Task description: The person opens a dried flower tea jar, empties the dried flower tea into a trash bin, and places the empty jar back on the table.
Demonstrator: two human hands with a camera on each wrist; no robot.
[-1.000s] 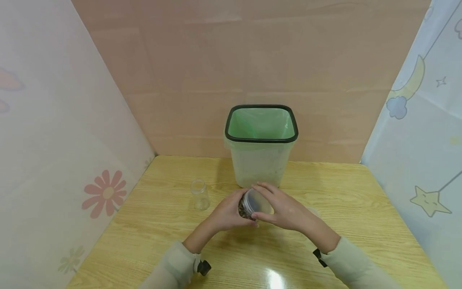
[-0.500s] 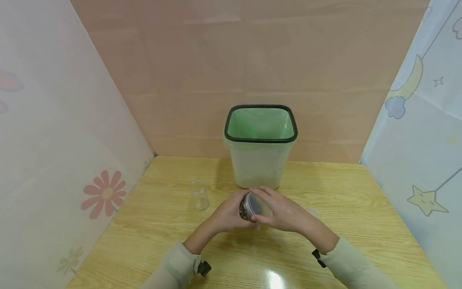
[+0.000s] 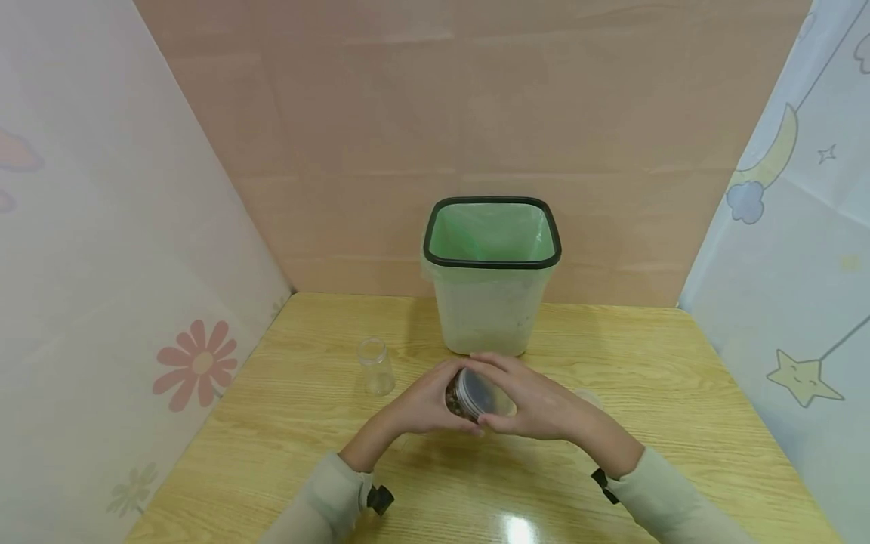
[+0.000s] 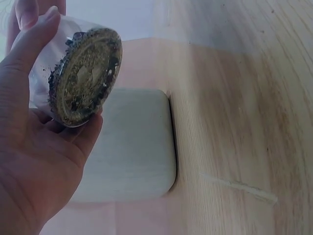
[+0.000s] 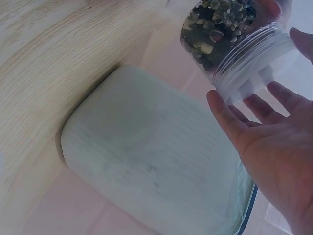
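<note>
In the head view a clear jar (image 3: 454,400) with a translucent lid (image 3: 492,393) is held tilted above the table, in front of the bin. My left hand (image 3: 424,400) grips the jar's body. Around the lid curl the fingers and thumb of my right hand (image 3: 544,404). The left wrist view shows the jar's round base (image 4: 87,76), with dark, crumbly material against it. Dark and tan pebble-like bits (image 5: 220,24) fill the base end in the right wrist view. There the lid (image 5: 257,66) sits on the ridged neck, with right fingers (image 5: 227,117) along its edge.
A bin (image 3: 485,310) with a black rim and green liner stands behind the hands. To the left is an upright clear glass container (image 3: 377,369). A pale round disc (image 3: 590,399) lies partly behind the right wrist on the wooden table (image 3: 652,378).
Both hands stay on the jar and lid. The right fingertips and thumb have shifted slightly down around the lid, and the jar has moved a little to the left.
</note>
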